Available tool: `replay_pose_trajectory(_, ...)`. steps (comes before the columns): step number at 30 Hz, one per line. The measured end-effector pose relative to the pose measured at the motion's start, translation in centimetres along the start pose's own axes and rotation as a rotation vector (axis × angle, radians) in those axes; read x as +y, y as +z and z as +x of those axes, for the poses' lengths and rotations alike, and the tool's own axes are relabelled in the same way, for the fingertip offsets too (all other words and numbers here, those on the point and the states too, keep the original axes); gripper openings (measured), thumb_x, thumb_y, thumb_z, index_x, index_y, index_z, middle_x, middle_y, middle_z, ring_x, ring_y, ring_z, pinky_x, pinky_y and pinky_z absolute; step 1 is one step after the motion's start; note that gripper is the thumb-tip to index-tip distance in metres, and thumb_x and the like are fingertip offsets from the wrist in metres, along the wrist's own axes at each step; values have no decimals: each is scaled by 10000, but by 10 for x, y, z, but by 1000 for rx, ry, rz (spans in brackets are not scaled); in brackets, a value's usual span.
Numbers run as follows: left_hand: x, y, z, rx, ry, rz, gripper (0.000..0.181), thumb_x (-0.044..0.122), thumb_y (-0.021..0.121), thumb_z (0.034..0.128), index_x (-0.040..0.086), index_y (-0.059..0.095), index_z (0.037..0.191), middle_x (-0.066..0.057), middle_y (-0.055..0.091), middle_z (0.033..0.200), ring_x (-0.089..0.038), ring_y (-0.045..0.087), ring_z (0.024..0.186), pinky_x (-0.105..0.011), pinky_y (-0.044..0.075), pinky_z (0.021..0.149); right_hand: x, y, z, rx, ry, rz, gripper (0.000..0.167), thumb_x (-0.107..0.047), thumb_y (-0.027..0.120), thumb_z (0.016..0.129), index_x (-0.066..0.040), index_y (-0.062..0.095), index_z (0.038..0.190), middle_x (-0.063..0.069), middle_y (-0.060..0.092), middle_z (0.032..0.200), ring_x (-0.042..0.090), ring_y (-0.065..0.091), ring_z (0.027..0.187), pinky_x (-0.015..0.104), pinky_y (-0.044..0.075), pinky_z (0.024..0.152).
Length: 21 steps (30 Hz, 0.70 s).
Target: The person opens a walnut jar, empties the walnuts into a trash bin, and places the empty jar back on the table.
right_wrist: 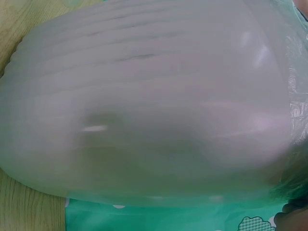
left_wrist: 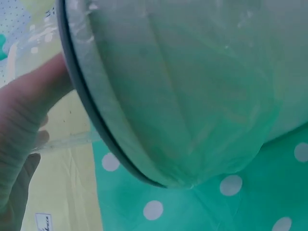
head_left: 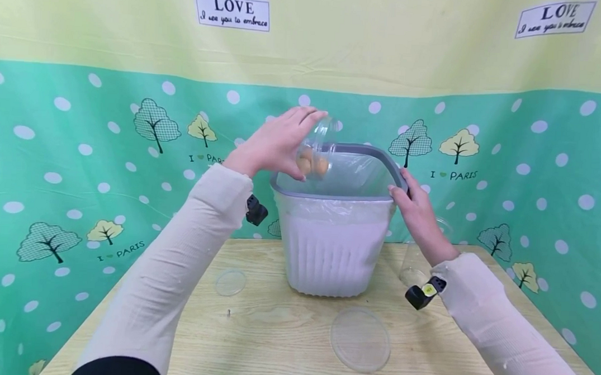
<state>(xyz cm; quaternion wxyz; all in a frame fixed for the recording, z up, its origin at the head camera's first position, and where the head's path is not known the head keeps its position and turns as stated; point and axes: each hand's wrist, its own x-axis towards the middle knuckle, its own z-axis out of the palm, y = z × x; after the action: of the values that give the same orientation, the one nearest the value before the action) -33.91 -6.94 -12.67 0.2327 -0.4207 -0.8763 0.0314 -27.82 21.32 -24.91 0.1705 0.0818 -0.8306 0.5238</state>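
My left hand (head_left: 277, 139) grips a clear plastic jar (head_left: 327, 128), tipped sideways over the mouth of a white trash bin (head_left: 333, 247). Several round orange-brown pieces (head_left: 321, 166) lie inside the jar near its lower side; their exact kind cannot be told. A clear plastic liner (head_left: 351, 176) covers the inside of the bin and folds over its grey rim (head_left: 370, 150). On the right side my right hand (head_left: 420, 212) holds that rim, thumb toward the front. The bin's side (right_wrist: 144, 96) fills most of the right wrist view.
Two clear round lids lie on the wooden table (head_left: 273, 343): a small lid (head_left: 231, 282) left of the bin and a larger lid (head_left: 360, 340) in front. Another clear container (head_left: 414, 265) stands behind my right wrist. A patterned curtain (head_left: 81, 144) hangs behind the table.
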Motion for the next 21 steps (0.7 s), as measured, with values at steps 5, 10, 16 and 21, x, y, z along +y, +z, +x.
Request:
replay_pose_trajectory(5,1,-3,1,-18,-19,24,1206,397,897,546,92,197,1479,-109,280,1498,-302,252,1380,-447,329,1079,1,1,1,-5,-7,18,666,-413,395,974,-163,112,1522,160,421,979,222,372,795,332,358,674)
replay_pose_trajectory(10,-1,-3,-1,-28,-17,53,1183,359,893,564,72,199,1478,-119,278,1495,-318,243,1380,-443,300,1098,1,1,1,-4,-9,15,667,-415,402,972,-164,121,1522,151,430,978,213,378,791,319,363,673)
replay_pose_trajectory(16,0,-1,-1,-30,-10,33,1184,383,888,573,90,190,1484,-108,260,1510,-305,226,1393,-460,296,1098,1,1,1,-6,-13,28,663,-407,403,973,-164,121,1521,109,347,868,205,343,737,319,360,639)
replay_pose_trajectory(21,0,-3,-1,-17,-30,16,1195,399,892,562,95,192,1482,-103,270,1508,-304,221,1397,-464,297,1097,1,2,2,-6,-8,38,662,-403,402,975,-168,113,1522,141,396,977,215,351,777,323,360,655)
